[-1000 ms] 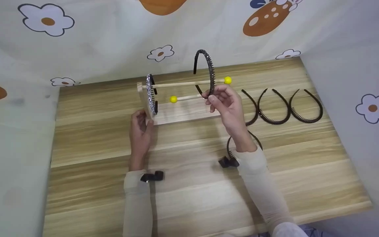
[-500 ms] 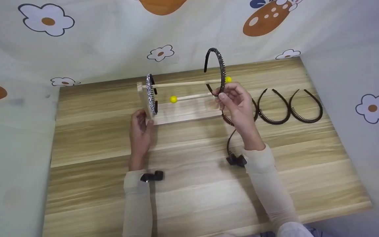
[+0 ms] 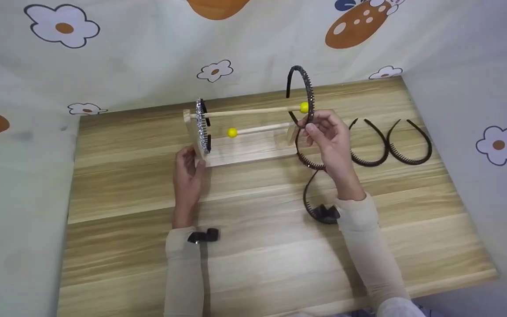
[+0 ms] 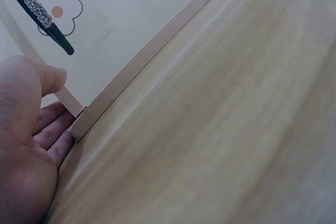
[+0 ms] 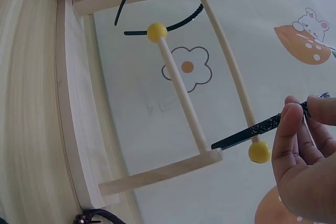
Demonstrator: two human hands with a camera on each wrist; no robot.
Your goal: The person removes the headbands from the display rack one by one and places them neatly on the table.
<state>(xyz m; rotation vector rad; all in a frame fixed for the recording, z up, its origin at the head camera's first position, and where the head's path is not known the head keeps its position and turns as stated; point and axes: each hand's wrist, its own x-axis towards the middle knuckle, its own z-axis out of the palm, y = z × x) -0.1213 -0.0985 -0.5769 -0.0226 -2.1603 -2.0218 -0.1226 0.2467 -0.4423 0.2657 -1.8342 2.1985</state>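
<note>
My right hand (image 3: pixel 335 147) pinches a dark glittery headband (image 3: pixel 310 92) between thumb and fingers, teeth showing along its inside. The headband stands upright at the yellow ball (image 3: pixel 304 107) on the upper rod of a wooden headband stand (image 3: pixel 253 149); in the right wrist view its free end (image 5: pixel 239 137) crosses that rod just above the ball. Low on the stand's left post, my left hand (image 3: pixel 187 178) grips the corner, thumb in front and fingers behind. A silver glitter headband (image 3: pixel 201 125) hangs on the upper rod beside this post. The lower rod ends in another yellow ball (image 3: pixel 232 132).
Several dark toothed headbands lie on the wooden table (image 3: pixel 253 264) at the right, including a far one (image 3: pixel 429 147), one beside it (image 3: pixel 369 164), a reddish one (image 3: pixel 308 163) partly behind my right hand, and a nearer one (image 3: pixel 306 200). A patterned curtain (image 3: pixel 148 57) backs the table.
My right hand has moved to the right with the dark headband, along the upper rod to its yellow ball. The left hand, the stand and the silver headband have stayed in place.
</note>
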